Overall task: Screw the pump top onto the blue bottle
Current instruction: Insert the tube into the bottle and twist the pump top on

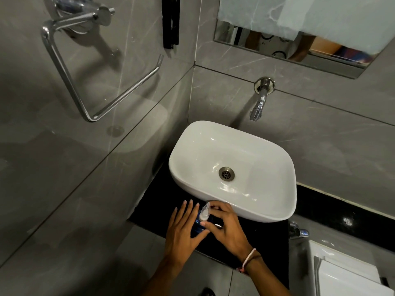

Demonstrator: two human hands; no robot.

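A blue bottle (197,225) stands on the black counter (158,212) just in front of the white basin (233,167). A clear white pump top (204,212) sits on its neck, nozzle pointing up and away. My left hand (181,227) lies against the bottle's left side, fingers straight and thumb reaching across its front. My right hand (226,225) wraps the bottle from the right, fingertips near the pump's collar. Most of the bottle's body is hidden between the two hands.
A chrome tap (259,103) juts from the wall above the basin. A chrome towel ring (89,86) hangs on the left wall. A mirror (299,28) is top right, a second valve (298,231) and a white toilet tank (346,274) at lower right.
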